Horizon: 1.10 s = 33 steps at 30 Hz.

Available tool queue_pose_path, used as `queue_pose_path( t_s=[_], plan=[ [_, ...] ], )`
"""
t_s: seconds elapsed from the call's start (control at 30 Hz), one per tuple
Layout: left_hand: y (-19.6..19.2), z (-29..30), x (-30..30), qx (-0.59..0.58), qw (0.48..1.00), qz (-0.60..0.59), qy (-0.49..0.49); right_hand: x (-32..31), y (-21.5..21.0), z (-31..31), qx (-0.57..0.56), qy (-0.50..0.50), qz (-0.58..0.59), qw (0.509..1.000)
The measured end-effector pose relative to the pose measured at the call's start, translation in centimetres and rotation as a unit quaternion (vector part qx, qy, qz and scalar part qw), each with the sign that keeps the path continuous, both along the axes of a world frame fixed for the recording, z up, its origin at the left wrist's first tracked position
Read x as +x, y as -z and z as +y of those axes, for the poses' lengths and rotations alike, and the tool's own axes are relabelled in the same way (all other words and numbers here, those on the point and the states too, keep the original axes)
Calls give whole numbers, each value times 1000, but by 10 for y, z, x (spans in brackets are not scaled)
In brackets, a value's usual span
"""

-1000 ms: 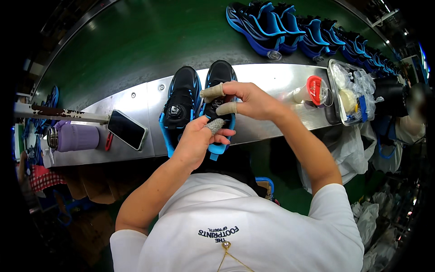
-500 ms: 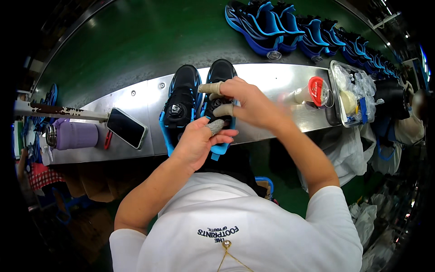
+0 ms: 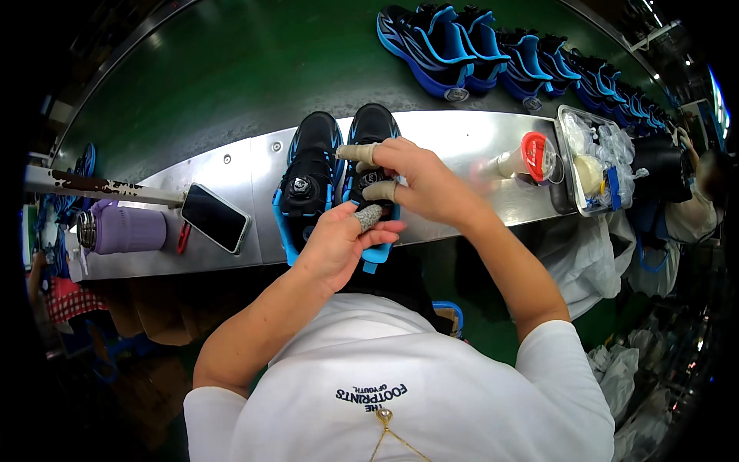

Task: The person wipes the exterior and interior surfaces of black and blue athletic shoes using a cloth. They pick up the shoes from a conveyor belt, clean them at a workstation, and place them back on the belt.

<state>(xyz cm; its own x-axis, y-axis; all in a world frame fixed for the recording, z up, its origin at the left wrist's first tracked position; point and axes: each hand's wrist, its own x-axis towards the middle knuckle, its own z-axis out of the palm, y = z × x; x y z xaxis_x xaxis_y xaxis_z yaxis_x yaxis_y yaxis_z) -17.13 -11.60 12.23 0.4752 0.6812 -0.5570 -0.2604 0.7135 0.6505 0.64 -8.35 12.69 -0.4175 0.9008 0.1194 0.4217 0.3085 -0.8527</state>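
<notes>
Right hand (image 3: 431, 185) over black-and-blue shoe (image 3: 375, 125), two beige-covered digits parted, bent about round dial (image 3: 371, 179); whether they pinch it, cannot tell. Left hand (image 3: 335, 240) just nearer wearer's body, at same shoe's opening; grey-covered digit bent, other fingers half-curled, grasp on shoe unclear. Shoe directly beneath both sets of fingers, toe pointing away past them. Matching shoe (image 3: 313, 142) just left of fingers. Phone (image 3: 215, 218), then purple bottle (image 3: 131, 230), farther left. Red-lidded cup (image 3: 533, 156) right of right fingers; metal tray (image 3: 570, 165) beyond.
</notes>
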Motion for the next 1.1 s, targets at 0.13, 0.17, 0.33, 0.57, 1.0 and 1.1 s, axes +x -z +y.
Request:
queue_pose_path(
  t_s=[0.13, 0.17, 0.33, 0.57, 1.0, 1.1],
  plan=[
    [4, -8, 4, -5, 999, 19, -44, -31, 21, -30, 92, 184, -7, 979],
    [7, -6, -1, 5, 1000, 24, -17, -33, 23, -32, 83, 193, 2, 978],
    [3, 0, -5, -2, 999, -34, 12, -11, 8, -19, -32, 125, 29, 991],
    [8, -8, 0, 11, 1000, -1, -13, -21, 17, -26, 8, 83, 13, 996],
    [-10, 45, -72, 547, 727, 409, 66, -1, 25, 54, -60, 159, 69, 983],
    [3, 52, -81, 489, 778, 369, 141, -28, 32, 80, 3, 112, -39, 993]
  ],
)
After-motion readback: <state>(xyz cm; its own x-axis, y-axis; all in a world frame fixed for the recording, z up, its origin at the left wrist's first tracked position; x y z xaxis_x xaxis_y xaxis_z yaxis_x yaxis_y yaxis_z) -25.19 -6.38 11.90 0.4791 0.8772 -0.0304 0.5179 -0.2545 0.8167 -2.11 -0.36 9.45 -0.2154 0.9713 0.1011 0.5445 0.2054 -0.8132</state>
